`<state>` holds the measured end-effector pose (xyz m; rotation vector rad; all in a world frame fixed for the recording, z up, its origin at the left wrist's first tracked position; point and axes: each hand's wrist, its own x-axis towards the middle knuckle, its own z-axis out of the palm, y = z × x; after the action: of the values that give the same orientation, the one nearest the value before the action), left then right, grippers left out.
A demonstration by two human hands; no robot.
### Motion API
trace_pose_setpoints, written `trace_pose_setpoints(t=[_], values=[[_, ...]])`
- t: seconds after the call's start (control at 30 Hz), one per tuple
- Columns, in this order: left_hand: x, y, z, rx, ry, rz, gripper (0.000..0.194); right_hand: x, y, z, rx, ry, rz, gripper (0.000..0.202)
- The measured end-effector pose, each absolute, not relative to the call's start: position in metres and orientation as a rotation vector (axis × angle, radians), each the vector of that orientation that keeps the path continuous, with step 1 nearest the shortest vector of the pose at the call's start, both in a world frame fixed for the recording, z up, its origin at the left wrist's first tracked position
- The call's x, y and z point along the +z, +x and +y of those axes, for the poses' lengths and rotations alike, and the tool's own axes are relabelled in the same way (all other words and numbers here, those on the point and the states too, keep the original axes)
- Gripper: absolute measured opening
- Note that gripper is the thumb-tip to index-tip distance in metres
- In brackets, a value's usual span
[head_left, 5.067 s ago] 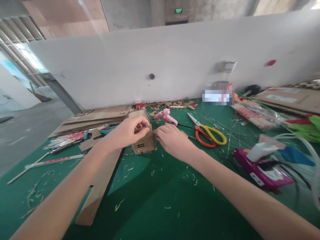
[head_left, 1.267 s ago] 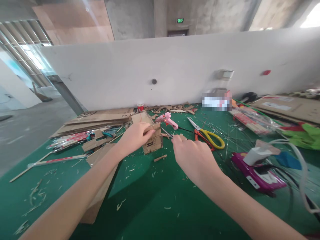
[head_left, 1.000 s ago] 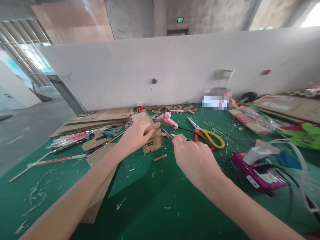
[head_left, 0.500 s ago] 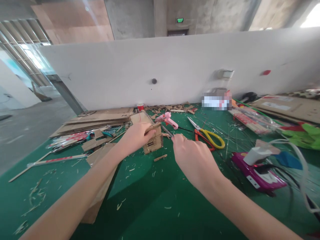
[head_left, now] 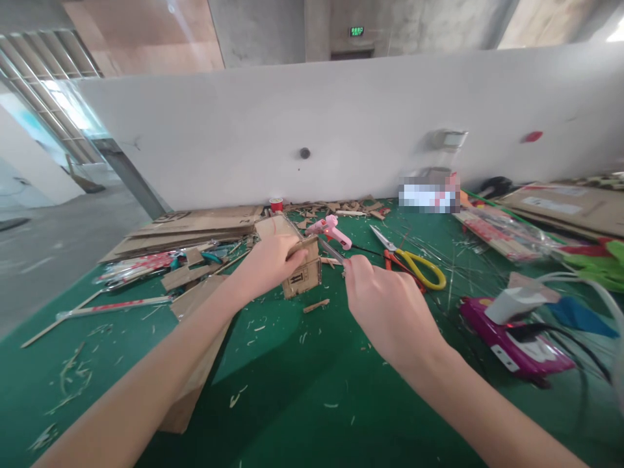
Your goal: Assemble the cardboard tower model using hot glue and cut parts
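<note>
the box (head_left: 301,281) sits on the green surface (head_left: 292,396), its arrow-marked face toward the wearer. the left hand (head_left: 270,261) grasps it at the upper near edge, thumb pressed on the cardboard; its other fingers are mostly hidden. the right hand (head_left: 383,292) is closed round a thin metal tool (head_left: 332,251) that points toward the box's right side; whether the tip touches, i cannot tell.

the box looks light and fairly stiff along its folded edges, but its thin walls would likely dent under a hard squeeze. the best hold seems to be a corner or doubled edge, fingers clear of the tool's line. the dry cardboard should not be slippery, though so light a thing could slide if pushed. the tool looks rigid, best held well back from its tip.

a scrap (head_left: 316,305) lies just in front of the box; the glue gun (head_left: 333,231) lies beyond the tool, and scissors (head_left: 412,265) to the right.
</note>
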<state>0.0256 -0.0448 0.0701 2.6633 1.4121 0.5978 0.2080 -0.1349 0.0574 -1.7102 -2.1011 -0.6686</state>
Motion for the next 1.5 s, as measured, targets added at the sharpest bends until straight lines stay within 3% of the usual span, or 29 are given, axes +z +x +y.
trace_pose_setpoints(t=[0.13, 0.33, 0.53, 0.77, 1.13, 1.3, 1.4, 1.5], values=[[0.069, 0.026, -0.045, 0.619, 2.670, 1.410, 0.034, 0.079, 0.212, -0.136, -0.725, -1.626, -1.931, 0.040], [0.068, 0.025, -0.045, 0.633, 2.629, 1.399, 0.037, 0.128, 0.231, -0.127, -0.750, -1.845, -1.771, 0.043], [0.068, 0.024, -0.045, 0.624, 2.582, 1.407, 0.035, 0.102, 0.226, -0.134, -0.528, -2.032, -2.130, 0.031], [0.069, 0.024, -0.044, 0.609, 2.612, 1.375, 0.035, 0.089, 0.208, -0.146, -0.544, -1.957, -2.363, 0.014], [0.068, 0.027, -0.047, 0.625, 2.625, 1.409, 0.031, 0.077, 0.212, -0.141, -0.750, -1.647, -2.185, 0.023], [0.066, 0.025, -0.047, 0.644, 2.649, 1.419, 0.034, 0.119, 0.221, -0.142, -0.795, -1.570, -1.706, 0.038], [0.065, 0.023, -0.046, 0.633, 2.631, 1.412, 0.035, 0.137, 0.230, -0.138, -0.599, -1.663, -1.726, 0.027], [0.065, 0.023, -0.046, 0.626, 2.643, 1.417, 0.035, 0.124, 0.239, -0.130, -0.347, -1.690, -1.827, 0.018]])
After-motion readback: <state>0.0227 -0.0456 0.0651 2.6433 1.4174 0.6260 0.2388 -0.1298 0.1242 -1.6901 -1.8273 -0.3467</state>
